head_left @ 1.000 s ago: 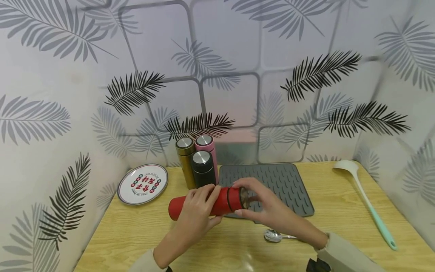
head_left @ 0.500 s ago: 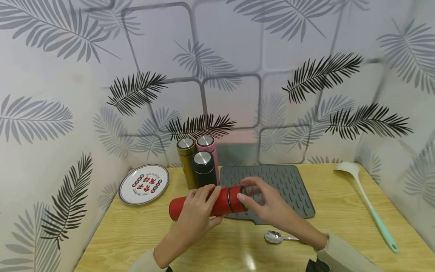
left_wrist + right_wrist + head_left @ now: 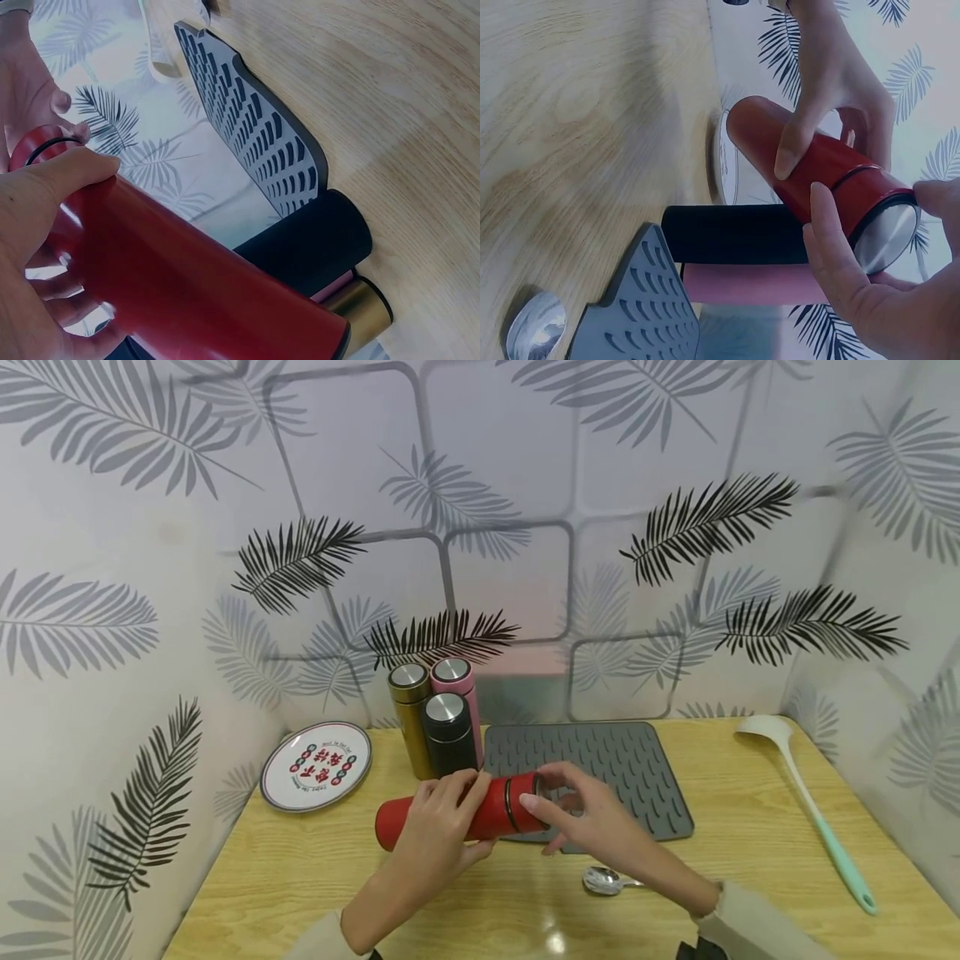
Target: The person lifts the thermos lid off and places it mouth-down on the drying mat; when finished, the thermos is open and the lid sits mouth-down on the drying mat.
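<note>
A red thermos flask (image 3: pixel 491 810) lies nearly level above the table, its lid end to the right and tipped slightly up. My left hand (image 3: pixel 435 831) grips its body, fingers over the top and thumb beneath. With thumb and fingertips, my right hand (image 3: pixel 596 818) holds the lid (image 3: pixel 870 196) from its end. The lid's silver top (image 3: pixel 889 236) shows in the right wrist view, and a dark ring marks the seam between lid and body. In the left wrist view the flask's smooth red body (image 3: pixel 210 277) fills the lower part.
Behind the flask stand a black thermos (image 3: pixel 448 735), a gold one (image 3: pixel 411 718) and a pink one (image 3: pixel 459 681). A grey ridged mat (image 3: pixel 592 752) lies right of them. A decorated plate (image 3: pixel 277 785) is at left, a spoon (image 3: pixel 602 882) in front, a ladle (image 3: pixel 817 814) at far right.
My right hand's fingers have shifted round the lid, with the thumb moving from its lower edge up onto its front. The flask has moved slightly right; my left hand keeps its grip.
</note>
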The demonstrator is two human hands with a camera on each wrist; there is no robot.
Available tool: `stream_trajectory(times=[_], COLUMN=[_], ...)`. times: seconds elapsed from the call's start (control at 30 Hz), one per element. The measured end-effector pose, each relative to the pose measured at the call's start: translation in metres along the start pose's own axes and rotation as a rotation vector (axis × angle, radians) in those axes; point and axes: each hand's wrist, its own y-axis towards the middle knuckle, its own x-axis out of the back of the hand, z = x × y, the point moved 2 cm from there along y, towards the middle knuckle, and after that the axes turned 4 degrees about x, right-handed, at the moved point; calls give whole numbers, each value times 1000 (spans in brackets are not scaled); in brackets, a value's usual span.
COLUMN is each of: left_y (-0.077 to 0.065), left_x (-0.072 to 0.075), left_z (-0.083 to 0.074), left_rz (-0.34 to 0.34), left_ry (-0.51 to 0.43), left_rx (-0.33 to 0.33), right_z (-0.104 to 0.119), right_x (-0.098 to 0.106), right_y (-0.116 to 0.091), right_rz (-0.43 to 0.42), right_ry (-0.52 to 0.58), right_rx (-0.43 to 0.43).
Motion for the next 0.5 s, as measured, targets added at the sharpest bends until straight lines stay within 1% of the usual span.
stream_trajectory(times=[0.13, 0.3, 0.5], left_y=[0, 0, 2], left_x=[0, -1, -3], left_z=[2, 6, 9], left_rz=[8, -1, -4], left_ry=[-4, -21, -51], left_rx=[9, 12, 18], right_z=[0, -3, 0], right_x=[3, 9, 13], right_y=[2, 7, 13], right_rz=[39, 92, 147], right_ry=[-35, -69, -175], right_rx=[74, 161, 306])
